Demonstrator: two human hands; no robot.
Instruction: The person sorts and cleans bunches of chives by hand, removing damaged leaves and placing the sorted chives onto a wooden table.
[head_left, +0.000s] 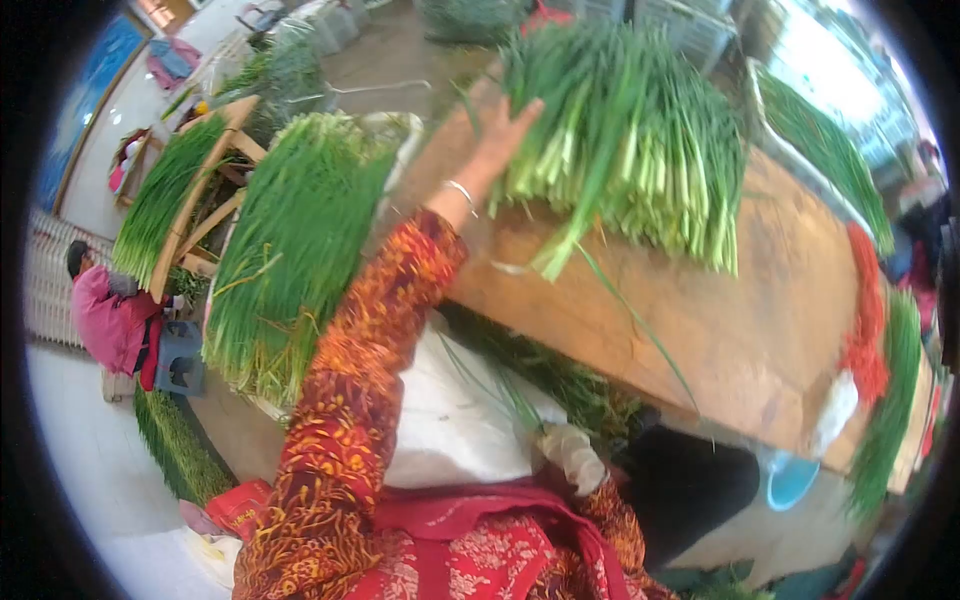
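A white-rimmed crate (pixel 412 140) at centre left holds green stalks (pixel 300 240); a pale crate (pixel 808 172) at upper right holds more. The left hand (pixel 497 135), fingers spread wide, touches the edge of the leafy pile (pixel 640 130) on the wooden table (pixel 740 320), upper centre. The pale-covered right hand (pixel 572 458), lower centre, closes narrowly on thin leaves (pixel 508 396).

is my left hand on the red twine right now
No, the left hand is at the pile of greens, while the red twine lies at the table's right end.
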